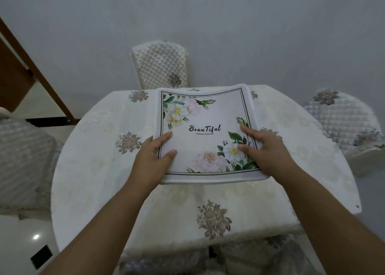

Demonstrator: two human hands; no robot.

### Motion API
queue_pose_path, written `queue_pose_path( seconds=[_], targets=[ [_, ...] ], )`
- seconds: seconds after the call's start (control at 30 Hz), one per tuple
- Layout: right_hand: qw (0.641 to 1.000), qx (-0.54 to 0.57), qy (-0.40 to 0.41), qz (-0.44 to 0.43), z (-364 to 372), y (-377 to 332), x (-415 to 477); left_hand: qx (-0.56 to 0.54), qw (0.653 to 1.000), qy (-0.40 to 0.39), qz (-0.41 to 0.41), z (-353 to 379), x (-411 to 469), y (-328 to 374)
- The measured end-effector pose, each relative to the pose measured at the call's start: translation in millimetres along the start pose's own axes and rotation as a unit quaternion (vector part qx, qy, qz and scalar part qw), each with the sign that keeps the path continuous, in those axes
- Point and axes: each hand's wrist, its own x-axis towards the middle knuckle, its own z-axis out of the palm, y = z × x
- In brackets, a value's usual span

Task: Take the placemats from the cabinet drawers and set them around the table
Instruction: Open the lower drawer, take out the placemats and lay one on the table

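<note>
Head view: left hand [150, 156] and right hand [268, 151] fingers grasp the placemat [204, 112] over the table [93, 170]; quilted chair [160, 66] beyond.

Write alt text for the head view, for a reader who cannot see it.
A left hand and a right hand grip a flowered placemat printed "Beautiful" by its side edges over a round table with a cream tablecloth. Chairs in quilted covers stand around it.
</note>
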Motion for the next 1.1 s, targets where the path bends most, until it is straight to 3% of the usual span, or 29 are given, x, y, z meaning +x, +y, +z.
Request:
queue_pose_path(
  seconds=[0.3, 0.67, 0.8, 0.97, 1.1],
  targets=[
    [0.996, -0.090, -0.007, 0.005, 49, 63, 99, 0.012, 0.999, -0.016, -0.043, 57, 83, -44],
    [0.994, -0.062, -0.052, 0.075, 94, 150, 164, 0.027, 0.994, -0.033, -0.098, 139, 135, -109],
    [0.992, -0.037, -0.061, 0.100, 120, 181, 165, 0.057, 0.990, -0.049, -0.123, 159, 148, -140],
    [0.981, -0.081, -0.101, 0.142, 142, 221, 160, 0.148, 0.979, -0.070, -0.124, 173, 143, -172],
    [0.982, -0.085, -0.076, 0.153, 149, 223, 154, 0.201, 0.969, -0.063, -0.127, 176, 142, -175]
  ],
)
